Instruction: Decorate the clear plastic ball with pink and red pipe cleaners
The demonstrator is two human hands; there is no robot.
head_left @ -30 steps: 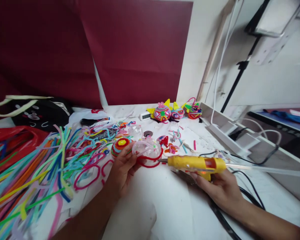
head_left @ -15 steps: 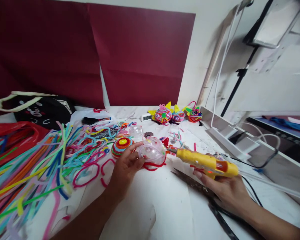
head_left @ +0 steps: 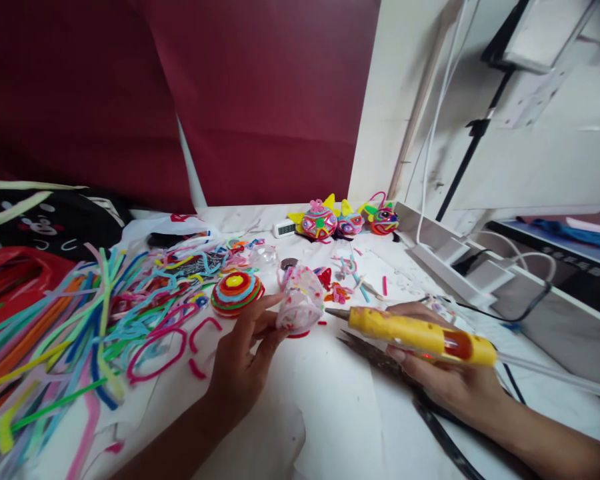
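My left hand (head_left: pixel 247 347) pinches the lower left edge of a clear plastic half-ball (head_left: pixel 300 301) that has small red, pink and yellow bits on it. Wrapped around the handle of a yellow hot glue gun (head_left: pixel 415 333) is my right hand (head_left: pixel 455 373). The gun's metal nozzle points left, close to the half-ball's right side; whether they touch I cannot tell. A small orange-red light glows on the gun, and a clear glue stick (head_left: pixel 555 375) sticks out of its back. Left of the half-ball sits a dome covered in striped pipe cleaner rings (head_left: pixel 237 293).
Loose pipe cleaners (head_left: pixel 45 360) spread over the left side. Black-handled scissors (head_left: pixel 375 357) lie under the gun. Decorated fish-like balls (head_left: pixel 320 220) and a small digital timer (head_left: pixel 284 229) stand at the back. A power strip (head_left: pixel 453 273) with cables runs along the right.
My left hand has turned the half-ball, so its rounded side faces differently. The glue gun has levelled out slightly, its nozzle now lower beside the half-ball. The camera view has shifted a little.
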